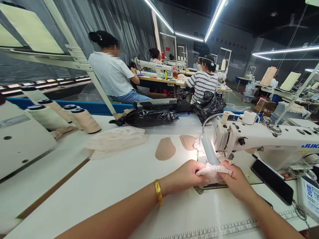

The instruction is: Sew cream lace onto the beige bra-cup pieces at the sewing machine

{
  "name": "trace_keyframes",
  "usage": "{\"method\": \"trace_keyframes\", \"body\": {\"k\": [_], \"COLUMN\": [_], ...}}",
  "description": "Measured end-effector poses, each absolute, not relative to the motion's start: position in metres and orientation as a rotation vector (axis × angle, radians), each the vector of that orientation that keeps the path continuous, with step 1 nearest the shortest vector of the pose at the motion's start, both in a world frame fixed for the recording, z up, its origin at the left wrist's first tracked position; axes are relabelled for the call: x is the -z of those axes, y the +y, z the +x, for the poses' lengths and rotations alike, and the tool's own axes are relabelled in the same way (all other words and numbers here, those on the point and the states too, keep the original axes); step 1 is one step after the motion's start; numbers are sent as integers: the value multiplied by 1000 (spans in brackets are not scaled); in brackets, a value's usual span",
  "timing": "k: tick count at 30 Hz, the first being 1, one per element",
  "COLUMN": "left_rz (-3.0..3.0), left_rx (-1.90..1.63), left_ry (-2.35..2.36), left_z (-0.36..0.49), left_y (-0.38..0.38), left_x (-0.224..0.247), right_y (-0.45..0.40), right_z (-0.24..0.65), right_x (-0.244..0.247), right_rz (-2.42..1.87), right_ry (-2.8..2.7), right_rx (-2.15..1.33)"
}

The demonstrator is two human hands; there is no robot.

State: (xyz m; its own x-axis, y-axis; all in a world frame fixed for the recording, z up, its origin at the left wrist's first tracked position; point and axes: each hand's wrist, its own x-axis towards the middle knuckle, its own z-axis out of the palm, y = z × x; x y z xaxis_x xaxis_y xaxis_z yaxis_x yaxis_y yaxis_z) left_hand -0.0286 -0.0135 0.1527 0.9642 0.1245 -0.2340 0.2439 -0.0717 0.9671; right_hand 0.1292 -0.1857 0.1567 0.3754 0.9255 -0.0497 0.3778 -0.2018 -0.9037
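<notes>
Under the lamp of a white sewing machine (pixel 261 136), I hold a piece of pale pink lace fabric (pixel 213 170) stretched between both hands. My left hand (pixel 190 174) pinches its left end between thumb and fingers. The right end is gripped by my right hand (pixel 235 179). A lit grey lamp head (pixel 208 150) on a bent metal neck hides the needle area and part of the cloth. Beyond my left hand, a beige teardrop-shaped piece (pixel 165 149) lies flat, with another beige piece (pixel 187 142) beside it near the machine.
Lace fabric (pixel 117 141) lies at left, near several thread cones (pixel 86 120). Black plastic bags (pixel 149 118) line the table's back edge. A phone (pixel 272 181) rests right of my right hand; a printed ruler (pixel 224 229) runs along the front. Several people sit at machines beyond.
</notes>
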Motion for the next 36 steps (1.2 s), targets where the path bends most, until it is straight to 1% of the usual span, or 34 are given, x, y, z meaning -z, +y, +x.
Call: {"method": "trace_keyframes", "body": {"k": [2, 5, 7, 9, 12, 15, 23, 28, 36], "left_rz": [1779, 2139, 2320, 2423, 2506, 2552, 2614, 2643, 2725], "left_rx": [43, -197, -358, -431, -419, -393, -371, -357, -411], "left_ry": [157, -150, -280, -329, -359, -372, -351, -365, -368], "left_z": [-30, -35, -39, -42, -44, -44, -44, -42, -36], "left_y": [-16, -23, -27, -30, -30, -29, -31, -27, -19], "left_x": [-151, -145, -141, -138, -139, -143, -150, -150, -152], "right_y": [-193, -202, -205, -204, -201, -201, -203, -203, -201], "right_z": [134, 146, 151, 153, 149, 143, 138, 139, 141], "right_x": [-169, -189, -195, -193, -182, -174, -176, -171, -164], "right_rz": [-1730, -1588, -1559, -1586, -1661, -1752, -1813, -1834, -1869], "right_ry": [-1408, -1786, -1791, -1772, -1893, -2042, -2114, -2150, -2086], "right_rx": [-845, -952, -910, -756, -530, -428, -401, -322, -272]}}
